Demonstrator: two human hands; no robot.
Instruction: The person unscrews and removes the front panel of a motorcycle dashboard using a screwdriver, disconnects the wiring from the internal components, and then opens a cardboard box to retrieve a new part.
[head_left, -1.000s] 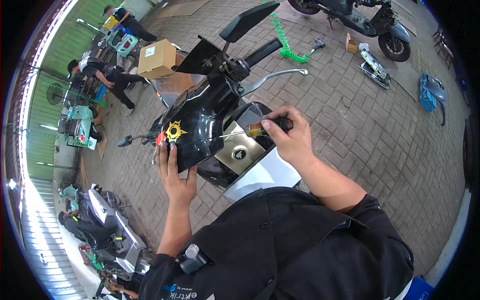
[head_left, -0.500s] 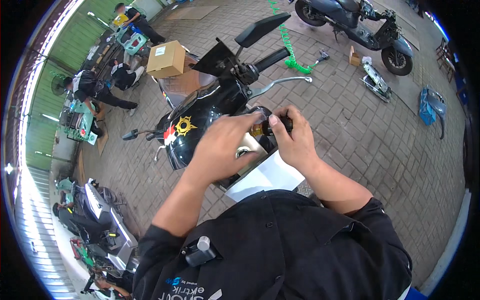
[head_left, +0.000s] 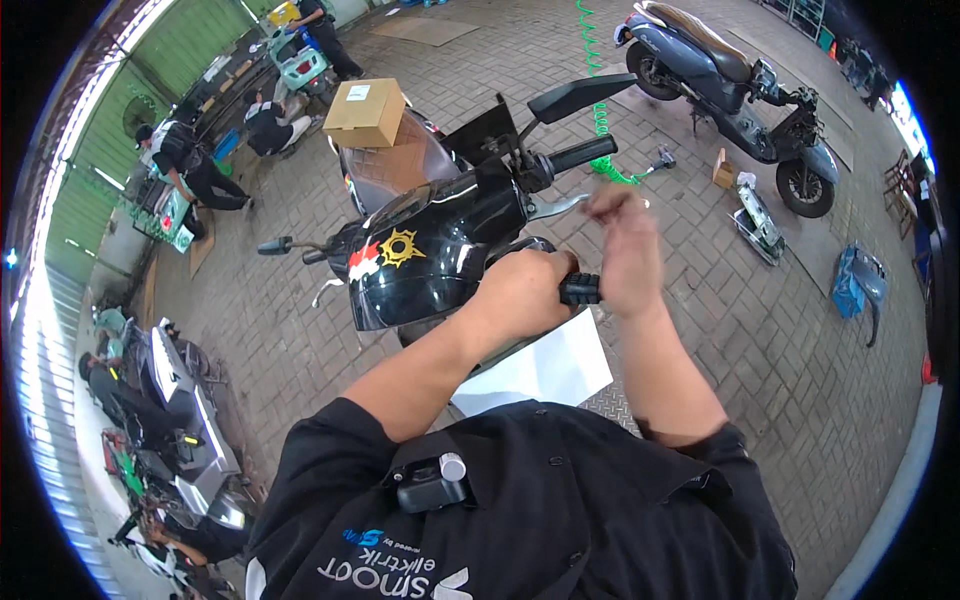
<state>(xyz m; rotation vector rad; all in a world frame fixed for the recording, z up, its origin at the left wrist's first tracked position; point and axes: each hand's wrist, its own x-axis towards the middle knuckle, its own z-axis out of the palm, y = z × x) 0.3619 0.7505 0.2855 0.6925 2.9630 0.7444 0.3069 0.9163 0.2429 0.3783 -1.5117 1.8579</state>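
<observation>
The black scooter front [head_left: 440,280] carries a yellow gear-like sticker and a red-and-white one. My left hand [head_left: 525,290] is closed on the screwdriver's black handle [head_left: 582,289] at its right side; the shaft is hidden. My right hand [head_left: 630,250] is raised just right of the handle, below the silver brake lever [head_left: 555,205], its fingers smeared by motion. Beneath my hands a white sheet [head_left: 540,365] rests above a tread-plate footboard.
A cardboard box [head_left: 362,115] rests on the scooter's seat. Behind are a green coiled hose [head_left: 618,172], a partly dismantled scooter [head_left: 740,115], a loose metal part [head_left: 755,225] and a blue bundle [head_left: 850,280]. Co-workers [head_left: 185,165] work at left; more scooters [head_left: 170,400] stand lower left.
My left hand has moved from the black panel onto the screwdriver handle. My right hand has let go of it and risen. The view has shifted, with the scooter lower and farther right.
</observation>
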